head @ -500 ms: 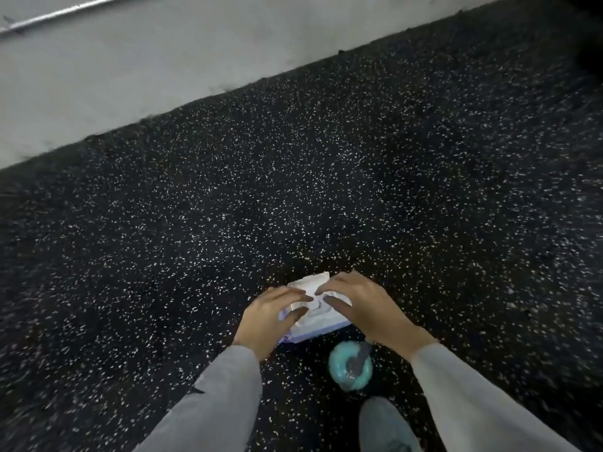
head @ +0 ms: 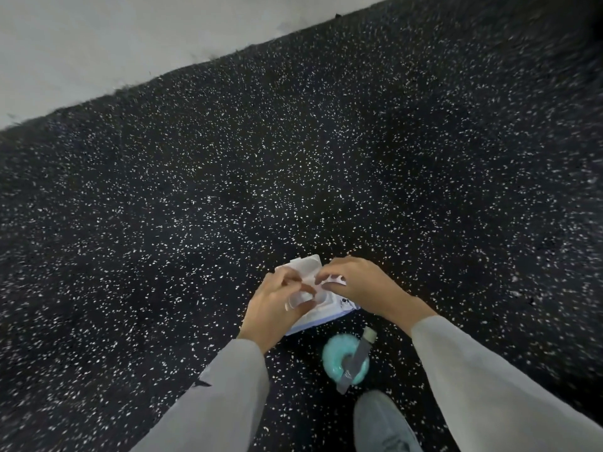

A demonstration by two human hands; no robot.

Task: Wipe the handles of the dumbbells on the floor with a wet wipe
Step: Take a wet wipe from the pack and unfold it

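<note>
Grey shoe [head: 381, 422], bottom edge, on the floor. Dumbbell [head: 346, 360], teal head and grey handle, lying on the floor just beyond the shoe; its long axis runs from near-left to far-right, the pale handle end pointing far-right toward the right wrist. Wet-wipe pack [head: 321, 309], white with a blue edge, flat on the floor just beyond the dumbbell, lid flap raised at its far end; long axis tilted from near-right to far-left. Left hand [head: 277, 305], grey sleeve, fingers curled, pinching a translucent wipe or film at the pack's opening; which of the two cannot be told. Right hand [head: 355, 282], grey sleeve, palm down, fingertips bent onto the pack top beside the opening, holding it down. Floor [head: 228, 190], black rubber flecked white, extending far. Pale grey surface [head: 98, 44] at top left, meeting the floor along a slanting edge.
</note>
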